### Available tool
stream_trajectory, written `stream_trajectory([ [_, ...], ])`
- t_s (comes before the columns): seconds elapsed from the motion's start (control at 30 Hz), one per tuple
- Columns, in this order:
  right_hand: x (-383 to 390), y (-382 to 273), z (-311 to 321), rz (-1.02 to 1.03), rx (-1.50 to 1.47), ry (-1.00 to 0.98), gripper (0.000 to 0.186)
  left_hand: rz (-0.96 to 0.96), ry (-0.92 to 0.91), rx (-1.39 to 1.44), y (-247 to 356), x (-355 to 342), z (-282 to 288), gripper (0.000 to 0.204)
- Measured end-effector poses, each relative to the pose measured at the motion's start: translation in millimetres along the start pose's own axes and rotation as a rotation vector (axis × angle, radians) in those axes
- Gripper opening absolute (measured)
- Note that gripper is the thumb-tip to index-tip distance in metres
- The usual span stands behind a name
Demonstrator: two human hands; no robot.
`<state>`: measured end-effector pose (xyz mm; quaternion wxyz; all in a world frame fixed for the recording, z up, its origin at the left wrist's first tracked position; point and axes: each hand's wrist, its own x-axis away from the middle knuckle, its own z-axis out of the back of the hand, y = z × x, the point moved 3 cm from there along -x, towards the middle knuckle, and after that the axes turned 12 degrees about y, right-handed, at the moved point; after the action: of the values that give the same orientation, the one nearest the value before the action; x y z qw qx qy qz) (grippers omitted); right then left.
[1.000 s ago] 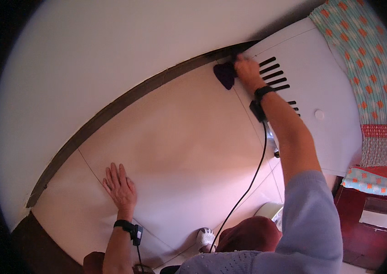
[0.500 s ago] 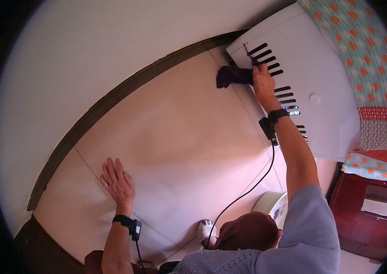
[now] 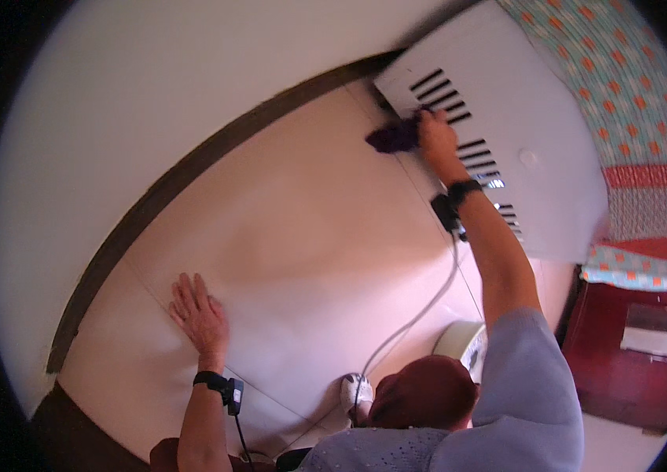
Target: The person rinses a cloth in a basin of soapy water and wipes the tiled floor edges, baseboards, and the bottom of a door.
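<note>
The cloth (image 3: pixel 396 138) is mostly left of the panel (image 3: pixel 526 130).

Moderately lit, with pale glare on the floor (image 3: pixel 310 244) right of centre. Softly blurred at the right hand (image 3: pixel 439 144) and purple cloth (image 3: pixel 390 138). Bowed toward the rim, black in the corners.

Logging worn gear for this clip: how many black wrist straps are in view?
2: one black strap at the wrist of the left hand, a second black strap at that of the right hand. None seem hidden.
</note>
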<state>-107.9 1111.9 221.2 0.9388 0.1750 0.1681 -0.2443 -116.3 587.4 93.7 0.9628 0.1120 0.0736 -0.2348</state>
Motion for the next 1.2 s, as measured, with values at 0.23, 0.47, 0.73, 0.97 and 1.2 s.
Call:
stream_trajectory([
  [0.23,86.4,-68.0,15.9,-0.234,-0.768,-1.109,0.026,0.000,0.053,-0.117,-5.9,8.0,-2.8,0.046],
  [0.47,143.9,-111.4,-1.1,0.187,-0.600,-0.001,0.044,-0.073,0.105,-0.115,2.5,5.7,-2.5,0.044],
  [0.73,160.0,-91.7,-51.6,0.041,-0.660,0.204,0.025,-0.095,0.178,-0.075,-1.8,6.7,0.4,0.044],
  [0.97,291.3,103.0,-67.4,-0.407,-0.113,0.056,0.032,-0.113,0.160,-0.092,-6.2,7.5,-11.6,0.044],
  [1.2,418.7,29.6,14.0,-0.540,-0.094,0.047,0.047,-0.156,0.214,-0.133,-9.8,5.2,-24.3,0.046],
])
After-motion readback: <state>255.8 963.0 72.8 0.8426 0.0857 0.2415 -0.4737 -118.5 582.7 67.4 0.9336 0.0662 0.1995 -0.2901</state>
